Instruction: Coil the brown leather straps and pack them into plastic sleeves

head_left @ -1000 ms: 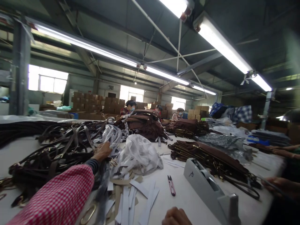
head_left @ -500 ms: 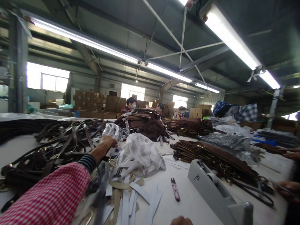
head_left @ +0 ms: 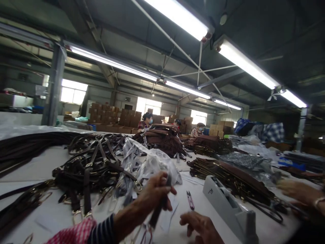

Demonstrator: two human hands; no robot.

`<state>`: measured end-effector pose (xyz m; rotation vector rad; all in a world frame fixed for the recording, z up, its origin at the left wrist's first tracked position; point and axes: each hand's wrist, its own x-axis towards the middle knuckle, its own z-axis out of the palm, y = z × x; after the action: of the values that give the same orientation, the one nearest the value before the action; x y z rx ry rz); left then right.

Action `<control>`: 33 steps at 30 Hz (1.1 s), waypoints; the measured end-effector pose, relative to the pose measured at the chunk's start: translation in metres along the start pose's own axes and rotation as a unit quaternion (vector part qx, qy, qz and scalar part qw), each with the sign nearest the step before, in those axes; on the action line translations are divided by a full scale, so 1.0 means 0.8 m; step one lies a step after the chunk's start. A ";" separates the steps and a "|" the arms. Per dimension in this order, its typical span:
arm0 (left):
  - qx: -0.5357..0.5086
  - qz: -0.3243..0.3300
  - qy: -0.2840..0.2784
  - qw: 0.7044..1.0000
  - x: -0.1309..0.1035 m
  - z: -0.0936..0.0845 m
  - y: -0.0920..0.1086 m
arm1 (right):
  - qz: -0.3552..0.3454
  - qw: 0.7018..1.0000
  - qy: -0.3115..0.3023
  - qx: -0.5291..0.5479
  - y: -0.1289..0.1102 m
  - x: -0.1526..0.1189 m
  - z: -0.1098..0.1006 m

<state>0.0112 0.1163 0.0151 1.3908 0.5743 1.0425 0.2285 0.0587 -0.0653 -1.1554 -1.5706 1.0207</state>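
Observation:
My left hand (head_left: pixel 151 193), in a red checked sleeve with a striped cuff, is closed round a dark leather strap (head_left: pixel 157 215). The strap hangs down over the table, with metal hardware near its lower end. Close by on the right is my right hand (head_left: pixel 200 225), its fingers apart and slightly bent, holding nothing I can see. Small thread snips (head_left: pixel 190 200) with pink handles lie just beyond it. Left of my hands spreads a tangled heap of dark straps (head_left: pixel 88 166) with metal buckles. Behind my left hand lies crumpled clear plastic (head_left: pixel 157 161).
A grey tape dispenser (head_left: pixel 228 206) stands to the right. Beyond it are stacked brown bags (head_left: pixel 228 173) with gold trim. Another person's hand (head_left: pixel 299 193) works at the right edge. More brown pieces (head_left: pixel 162 137) are piled at the back, where people in masks sit.
My left hand has come back from beside the plastic towards me, now with a strap in it. More of my right hand shows. The view has swung left.

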 end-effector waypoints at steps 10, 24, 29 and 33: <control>0.033 -0.098 -0.157 0.982 -0.097 0.059 -0.048 | 0.094 0.923 0.027 0.371 -0.095 0.044 0.027; -0.144 -0.245 -0.229 0.931 -0.128 0.074 -0.052 | -0.051 0.955 0.209 0.204 -0.135 0.051 -0.077; -0.153 -0.270 -0.167 0.936 -0.141 0.082 -0.099 | -0.033 0.961 0.192 0.194 -0.118 0.048 -0.073; -0.100 -0.255 -0.207 0.939 -0.148 0.071 -0.087 | -0.040 0.964 0.164 0.206 -0.120 0.041 -0.068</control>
<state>0.0212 -0.0043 -0.0712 1.1467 0.4630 0.3620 0.2550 0.0753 0.0459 -0.9067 -1.0711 0.9847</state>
